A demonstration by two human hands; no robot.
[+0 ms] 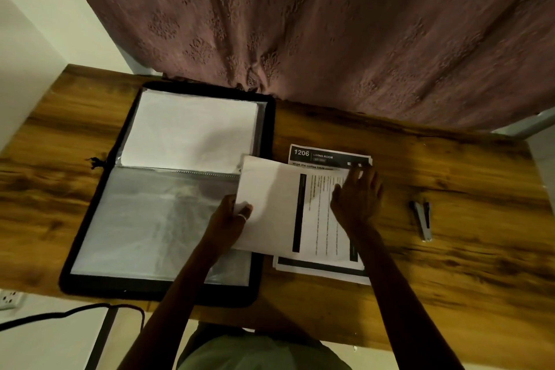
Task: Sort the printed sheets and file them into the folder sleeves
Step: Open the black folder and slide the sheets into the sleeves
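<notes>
Wooden desk, left hand pinching sheet

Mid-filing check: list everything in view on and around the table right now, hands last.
wooden table: one, brown, spans the view
open black zip folder with clear sleeves: one, black, table left
white sheets in the far sleeve: count unclear, white, folder's far half
blank-faced white sheet: one, white, overlapping folder's right edge and the stack
stack of printed sheets: several, black and white, right of folder
small grey stapler: one, grey, table right
patterned curtain: one, mauve, behind table
cable: one, black, lower left
wall socket: one, white, lower left
left hand: pinches the blank-faced sheet
right hand: rests flat on the stack
</notes>
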